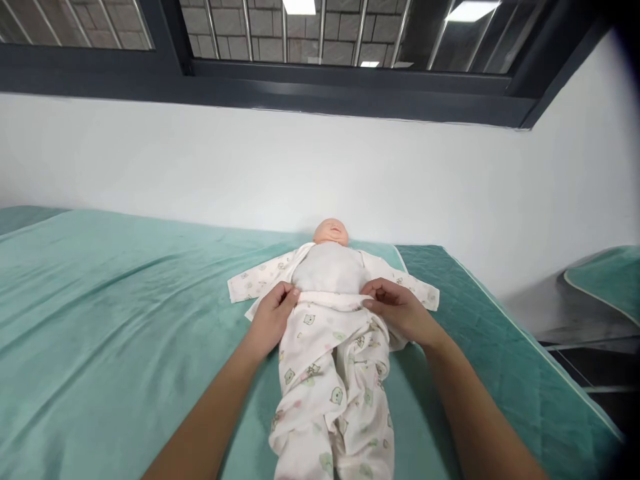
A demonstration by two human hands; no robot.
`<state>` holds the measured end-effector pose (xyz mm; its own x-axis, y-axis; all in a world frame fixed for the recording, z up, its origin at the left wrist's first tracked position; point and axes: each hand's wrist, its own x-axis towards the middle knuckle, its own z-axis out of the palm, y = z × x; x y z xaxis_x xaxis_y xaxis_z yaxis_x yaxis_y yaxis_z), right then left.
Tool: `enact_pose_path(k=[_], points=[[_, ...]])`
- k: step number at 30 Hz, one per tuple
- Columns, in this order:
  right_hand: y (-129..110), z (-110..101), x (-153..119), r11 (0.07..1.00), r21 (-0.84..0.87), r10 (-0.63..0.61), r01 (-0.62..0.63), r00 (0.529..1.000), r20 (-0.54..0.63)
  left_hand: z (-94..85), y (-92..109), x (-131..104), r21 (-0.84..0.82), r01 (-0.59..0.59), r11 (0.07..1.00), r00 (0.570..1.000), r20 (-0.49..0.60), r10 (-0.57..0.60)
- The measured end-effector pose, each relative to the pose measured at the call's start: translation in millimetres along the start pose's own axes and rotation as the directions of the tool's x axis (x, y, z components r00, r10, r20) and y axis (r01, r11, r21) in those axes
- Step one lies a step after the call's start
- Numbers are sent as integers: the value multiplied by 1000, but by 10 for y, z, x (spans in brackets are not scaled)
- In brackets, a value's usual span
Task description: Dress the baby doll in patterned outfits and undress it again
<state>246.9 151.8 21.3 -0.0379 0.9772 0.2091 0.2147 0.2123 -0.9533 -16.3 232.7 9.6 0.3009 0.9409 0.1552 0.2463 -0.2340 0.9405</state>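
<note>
A baby doll [331,231] lies on its back, head toward the wall. White patterned pants [320,373] cover its legs up to the waist. Its patterned jacket [265,275] is spread open, sleeves out to both sides, around a plain white torso [330,267]. My left hand [274,312] pinches the left end of the pants' waistband, and my right hand [397,308] is closed on the right end of it, thumb and fingers together at the edge.
A green cover [125,320] lies under the doll, with a darker quilted green mat [500,347] at the right. Behind stands a white wall [200,167] below a dark-framed barred window [300,87]. Another green cloth [610,280] shows at the far right.
</note>
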Motion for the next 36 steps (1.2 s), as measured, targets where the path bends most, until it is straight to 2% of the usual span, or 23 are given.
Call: enact_pose_path(k=[3,5,6,9,12,14,16,19,22,24,26,28,30,33,36], points=[[-71,241,11,972,-218,-135,92,972,-192,28,56,-33,121,-263,957,965,22,262],[-110,392,15,941,-318,-195,115,953,-234,53,101,-69,175,-374,911,927,82,365],[-122,448,17,932,-344,-206,115,949,-240,67,121,-87,194,-397,897,918,114,381],[-136,520,27,937,-342,-159,66,954,-253,105,139,-112,191,-389,901,920,133,369],[-151,484,43,967,-255,-53,-5,974,-220,114,87,-70,69,-288,955,957,-23,290],[-165,423,49,981,-191,6,-37,987,-159,95,33,-18,-14,-172,985,977,-135,168],[-165,336,49,987,-144,54,-68,994,-100,63,-17,28,-80,-63,995,981,-189,47],[-105,171,37,987,-88,130,-132,991,-29,14,-70,59,-180,27,983,975,-210,-65],[-7,16,28,986,-8,164,-164,986,-4,-9,-99,62,-235,69,969,971,-205,-119],[37,-56,23,988,43,146,-146,989,2,-11,-105,67,-224,66,972,974,-196,-112],[46,-99,16,989,69,126,-130,990,61,-12,-98,75,-169,40,985,984,-164,-69],[31,-111,6,991,52,120,-127,985,123,-15,-78,73,-97,2,995,994,-105,-13],[11,-92,-5,994,1,112,-113,987,116,-20,-49,58,-40,-32,999,999,-44,30],[11,-6,-1,995,-98,22,-26,999,-44,-25,-14,30,23,-111,994,994,-9,111],[59,112,45,992,-124,-25,-3,974,-227,-18,-6,24,92,-248,964,968,-7,250]])
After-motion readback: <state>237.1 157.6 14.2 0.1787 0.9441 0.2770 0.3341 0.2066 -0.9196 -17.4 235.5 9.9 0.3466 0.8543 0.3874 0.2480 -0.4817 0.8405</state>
